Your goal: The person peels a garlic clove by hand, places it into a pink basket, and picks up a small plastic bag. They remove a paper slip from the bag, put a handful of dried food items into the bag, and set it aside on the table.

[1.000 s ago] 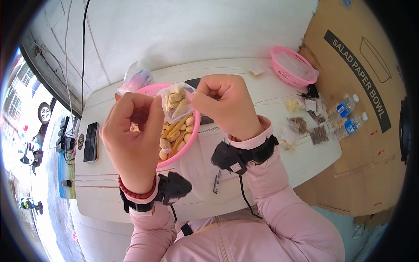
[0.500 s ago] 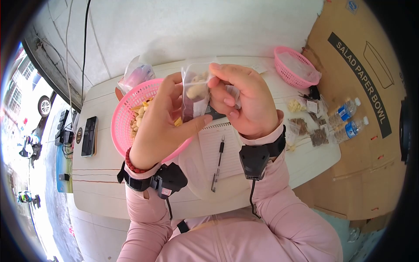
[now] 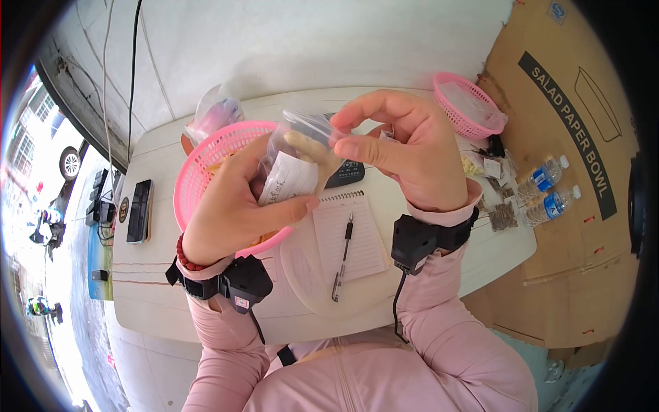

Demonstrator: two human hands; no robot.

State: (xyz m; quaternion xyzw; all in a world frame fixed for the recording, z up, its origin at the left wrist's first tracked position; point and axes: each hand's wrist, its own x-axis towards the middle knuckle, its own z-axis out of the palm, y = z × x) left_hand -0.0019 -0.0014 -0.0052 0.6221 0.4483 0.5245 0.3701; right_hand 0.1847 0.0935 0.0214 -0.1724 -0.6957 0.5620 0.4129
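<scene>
Above the white table (image 3: 154, 271), near the pink basket (image 3: 192, 172), my left hand (image 3: 230, 209) grips a clear bag (image 3: 321, 147) showing a handwritten slip (image 3: 292, 178). My right hand (image 3: 422, 154) pinches its upper edge.

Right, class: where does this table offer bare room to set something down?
Bare tabletop shows at front left, between the phone and the near edge; a narrower strip separates phone from large pink basket. Crowded: the middle, with notebook and pen, and the right, with packets and bottles.
</scene>
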